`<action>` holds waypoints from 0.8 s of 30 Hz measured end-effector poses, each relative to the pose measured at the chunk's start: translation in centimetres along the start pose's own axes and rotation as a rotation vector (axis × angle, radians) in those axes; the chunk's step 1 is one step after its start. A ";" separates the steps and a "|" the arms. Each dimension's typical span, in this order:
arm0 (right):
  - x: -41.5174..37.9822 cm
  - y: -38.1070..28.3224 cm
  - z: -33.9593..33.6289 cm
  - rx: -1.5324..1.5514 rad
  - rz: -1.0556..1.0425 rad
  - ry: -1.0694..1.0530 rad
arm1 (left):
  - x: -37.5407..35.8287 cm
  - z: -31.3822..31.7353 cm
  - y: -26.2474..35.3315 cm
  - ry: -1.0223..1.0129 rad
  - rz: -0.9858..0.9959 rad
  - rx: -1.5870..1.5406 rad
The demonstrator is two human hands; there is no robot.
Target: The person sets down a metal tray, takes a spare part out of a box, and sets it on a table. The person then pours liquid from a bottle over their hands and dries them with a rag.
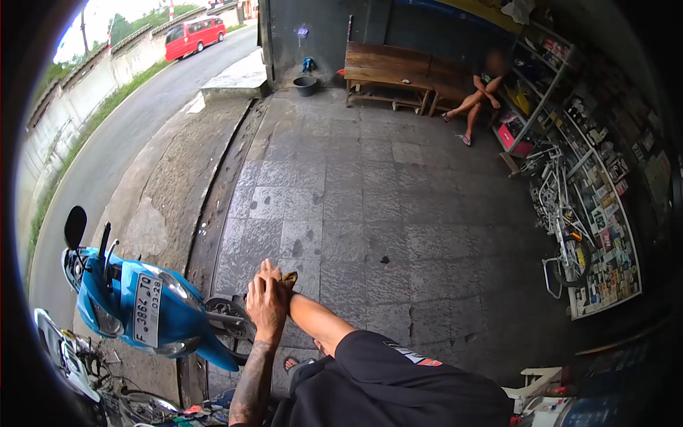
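My left hand [266, 306], at the end of a tattooed forearm, is closed over my right hand [273, 270], and the two overlap in front of my body. Between them is a bunched yellow-brown cloth [289, 278], poking out on the right side. Much of my right hand is covered by the left, so its grip shows only in part. Just left of my hands stands a blue motorbike [153, 299] with a number plate [148, 310]; its front wheel [229, 324] is closest to my hands.
Dark stone tiles [363, 206] cover the floor. A wooden bench [391, 70] stands at the back wall, with a seated person [487, 89] at its right end. Metal shelves [544, 78], a bicycle frame [558, 213] and a parts board [605, 242] line the right. A red van [196, 38] is on the road.
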State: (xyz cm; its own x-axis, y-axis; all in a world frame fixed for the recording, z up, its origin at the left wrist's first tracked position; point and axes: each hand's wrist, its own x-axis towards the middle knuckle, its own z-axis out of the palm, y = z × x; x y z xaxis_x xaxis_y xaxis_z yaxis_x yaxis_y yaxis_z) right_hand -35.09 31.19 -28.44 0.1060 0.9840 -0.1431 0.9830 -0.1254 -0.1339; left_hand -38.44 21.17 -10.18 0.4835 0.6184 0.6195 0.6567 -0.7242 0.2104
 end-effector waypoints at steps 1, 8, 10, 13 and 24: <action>0.8 1.3 3.6 -0.049 0.013 0.047 | -0.3 0.8 -1.1 -0.029 -0.030 0.046; -2.6 3.1 -11.0 0.452 0.070 0.005 | -1.7 -0.8 -9.0 -0.046 -0.486 0.078; -2.4 3.2 -11.3 0.557 0.084 -0.007 | 0.5 -3.6 -5.3 0.053 -0.502 -0.113; -0.6 2.0 -9.9 0.549 0.054 -0.132 | 0.8 -5.1 0.5 0.174 -0.320 -0.343; -3.6 -0.3 -9.7 1.713 -0.097 -0.027 | 0.5 -0.6 -9.4 0.247 -0.562 -0.120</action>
State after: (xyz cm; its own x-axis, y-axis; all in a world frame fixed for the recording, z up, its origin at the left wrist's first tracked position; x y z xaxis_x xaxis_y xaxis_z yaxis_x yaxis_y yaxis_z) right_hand -34.36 28.90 -18.38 0.0403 0.9956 -0.0845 -0.2860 -0.0695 -0.9557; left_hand -44.70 28.08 -11.37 -0.0749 0.8362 0.5433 0.6954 -0.3467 0.6295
